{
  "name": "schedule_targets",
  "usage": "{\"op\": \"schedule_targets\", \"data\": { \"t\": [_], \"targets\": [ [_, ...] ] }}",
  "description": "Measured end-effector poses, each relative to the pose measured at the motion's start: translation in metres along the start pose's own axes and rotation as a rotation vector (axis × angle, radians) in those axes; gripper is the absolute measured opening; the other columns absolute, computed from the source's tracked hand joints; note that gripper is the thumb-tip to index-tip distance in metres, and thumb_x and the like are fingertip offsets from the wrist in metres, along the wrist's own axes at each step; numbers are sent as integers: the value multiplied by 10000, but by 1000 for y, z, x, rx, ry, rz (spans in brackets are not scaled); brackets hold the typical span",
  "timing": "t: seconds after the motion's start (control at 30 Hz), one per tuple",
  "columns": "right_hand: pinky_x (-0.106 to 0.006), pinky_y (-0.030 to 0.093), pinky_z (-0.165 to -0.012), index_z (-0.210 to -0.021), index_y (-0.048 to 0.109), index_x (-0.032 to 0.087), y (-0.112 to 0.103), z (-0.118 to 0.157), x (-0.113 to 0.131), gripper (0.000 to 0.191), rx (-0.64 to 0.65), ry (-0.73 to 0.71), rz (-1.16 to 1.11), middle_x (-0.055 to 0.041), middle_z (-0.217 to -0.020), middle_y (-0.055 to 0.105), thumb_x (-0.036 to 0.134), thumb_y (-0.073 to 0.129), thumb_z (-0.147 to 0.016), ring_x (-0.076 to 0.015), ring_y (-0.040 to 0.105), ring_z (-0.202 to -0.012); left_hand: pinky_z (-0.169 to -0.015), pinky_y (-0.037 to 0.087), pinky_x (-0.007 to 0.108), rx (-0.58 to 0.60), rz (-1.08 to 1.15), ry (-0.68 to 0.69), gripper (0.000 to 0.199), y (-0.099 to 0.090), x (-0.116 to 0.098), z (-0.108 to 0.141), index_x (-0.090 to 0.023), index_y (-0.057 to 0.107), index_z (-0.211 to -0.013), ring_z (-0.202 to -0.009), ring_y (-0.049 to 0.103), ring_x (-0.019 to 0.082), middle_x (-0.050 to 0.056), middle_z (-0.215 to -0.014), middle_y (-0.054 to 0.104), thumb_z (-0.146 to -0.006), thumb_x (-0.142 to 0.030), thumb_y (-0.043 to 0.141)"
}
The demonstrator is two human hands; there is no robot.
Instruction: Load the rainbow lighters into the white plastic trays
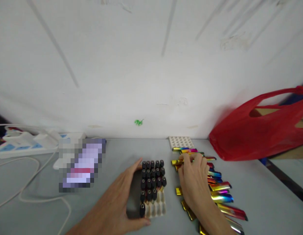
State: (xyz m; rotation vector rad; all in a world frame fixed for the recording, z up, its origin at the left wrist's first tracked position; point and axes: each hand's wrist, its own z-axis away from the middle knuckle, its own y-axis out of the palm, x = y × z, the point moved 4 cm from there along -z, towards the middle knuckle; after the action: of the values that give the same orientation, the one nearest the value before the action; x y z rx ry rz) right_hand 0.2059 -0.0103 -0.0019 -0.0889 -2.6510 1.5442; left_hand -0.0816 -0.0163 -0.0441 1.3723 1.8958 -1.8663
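Observation:
My left hand (117, 199) spans a pale slotted tray (155, 209), its fingers at the far end and its thumb at the near end. Several upright pieces with black tops (148, 183) fill the tray's back rows, and a few stand further forward on the left. The front right slots hold nothing. To the right, my right hand (194, 181) is closed over a loose spread of shiny, multicoloured metallic lighter casings (221, 186). Its fingertips are bent down among the casings at the far end of the spread and are partly hidden. A gold casing end (175, 162) shows beside them.
Against the wall lies a second pale slotted tray (182, 142). A red bag (241, 130) stands at the back right. On the left are a blurred-out phone (84, 164), a white power strip (46, 145) and a loose white cable (41, 198).

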Motion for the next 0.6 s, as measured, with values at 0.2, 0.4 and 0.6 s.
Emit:
{"op": "schedule_targets", "data": {
  "t": [0.2,0.4,0.6],
  "targets": [
    [-515,508,-887,-1123,786,248,0,-4,-3,170,-36,-15,-97,-181,-1190,674,146,651,-1110,-385,605,-1040,-1374,432,830,10,1,-1,1656,0,-4,-1,-509,27,-1906,-1711,485,561,125,-1937,406,-681,-347,1130],
    [-476,567,-1027,-1340,768,287,-23,-8,5,223,121,-32,-931,-93,-1221,801,381,603,-1224,-312,731,-1138,-1373,424,836,11,3,8,1614,-2,-5,-1,-508,54,-1904,-1718,476,556,131,-1946,388,-706,-345,1123],
    [-281,278,-505,-1128,862,220,-24,-6,13,561,388,425,-1519,71,-643,440,759,705,-1107,-137,352,-549,-1393,404,817,30,4,9,1640,-3,-7,-1,-514,27,-1894,-1737,450,543,129,-1964,347,-705,-361,1146]
  ]
}}
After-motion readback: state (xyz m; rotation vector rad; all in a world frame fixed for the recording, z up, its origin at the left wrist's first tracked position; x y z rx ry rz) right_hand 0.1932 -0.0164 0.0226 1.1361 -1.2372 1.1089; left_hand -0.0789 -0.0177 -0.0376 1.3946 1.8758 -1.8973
